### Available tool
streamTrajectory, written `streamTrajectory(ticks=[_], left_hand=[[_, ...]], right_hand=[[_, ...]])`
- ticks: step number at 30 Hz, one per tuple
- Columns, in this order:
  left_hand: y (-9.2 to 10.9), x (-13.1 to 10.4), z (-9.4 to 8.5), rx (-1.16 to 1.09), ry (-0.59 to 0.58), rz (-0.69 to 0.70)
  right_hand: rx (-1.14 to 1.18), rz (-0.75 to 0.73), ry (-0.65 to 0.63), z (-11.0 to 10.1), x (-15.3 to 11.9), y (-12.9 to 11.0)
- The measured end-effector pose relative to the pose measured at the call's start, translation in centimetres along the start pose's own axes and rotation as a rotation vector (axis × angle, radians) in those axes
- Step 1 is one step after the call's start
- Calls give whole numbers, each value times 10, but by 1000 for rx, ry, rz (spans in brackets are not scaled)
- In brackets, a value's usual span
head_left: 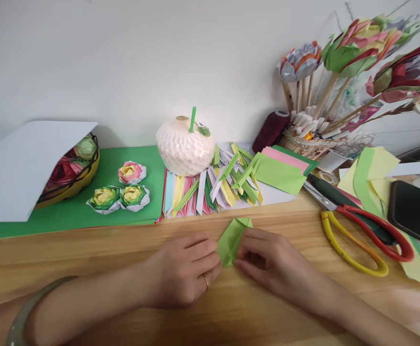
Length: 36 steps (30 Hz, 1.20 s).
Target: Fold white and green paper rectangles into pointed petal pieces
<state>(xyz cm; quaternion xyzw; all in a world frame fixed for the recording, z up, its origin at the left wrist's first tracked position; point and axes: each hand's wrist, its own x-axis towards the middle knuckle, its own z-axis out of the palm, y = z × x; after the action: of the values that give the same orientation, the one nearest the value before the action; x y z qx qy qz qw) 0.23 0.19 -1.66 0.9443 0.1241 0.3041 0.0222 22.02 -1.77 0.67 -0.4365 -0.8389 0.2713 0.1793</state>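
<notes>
Between my two hands is a light green sheet of paper [231, 239], partly folded, with a creased corner at its top right. My left hand [191, 271], wearing a ring, is closed at the paper's left edge. Closed on the right edge, my right hand [262, 254] pinches it with thumb and fingers. Parts of both sides are hidden under the fingers. Just beyond lies a pile of folded paper strips [228, 180] in green, yellow, white and pink. Flat green paper pieces [282, 172] lie right of the pile.
Scissors [354, 226] with red and yellow handles lie at the right, near a black phone [417, 211]. Three paper flowers [135, 196] sit on green sheets [69, 211] beside a basket [83, 180]. A white, textured container [184, 149] holds a green straw. Paper flowers on sticks [357, 48] stand at back right.
</notes>
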Motion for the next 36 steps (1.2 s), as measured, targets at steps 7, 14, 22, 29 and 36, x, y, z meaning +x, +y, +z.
streamTrajectory(ticks=[7,14,22,29,36], left_hand=[[2,2,-3,-53,-82,-42],[2,1,-3,-15,-104,-62],[5,1,6,49,-160,-119],[3,2,2,75,-128,-53],[0,3,-5,87,-141,-5]], right_hand=[[-27,51,-10,3,1,0],[-65,72,-22,4,1,-2],[-31,-15,-29,-1,-1,2],[-177,-369,-245,-19,-1,4],[-112,-313,-240,-23,-3,10]])
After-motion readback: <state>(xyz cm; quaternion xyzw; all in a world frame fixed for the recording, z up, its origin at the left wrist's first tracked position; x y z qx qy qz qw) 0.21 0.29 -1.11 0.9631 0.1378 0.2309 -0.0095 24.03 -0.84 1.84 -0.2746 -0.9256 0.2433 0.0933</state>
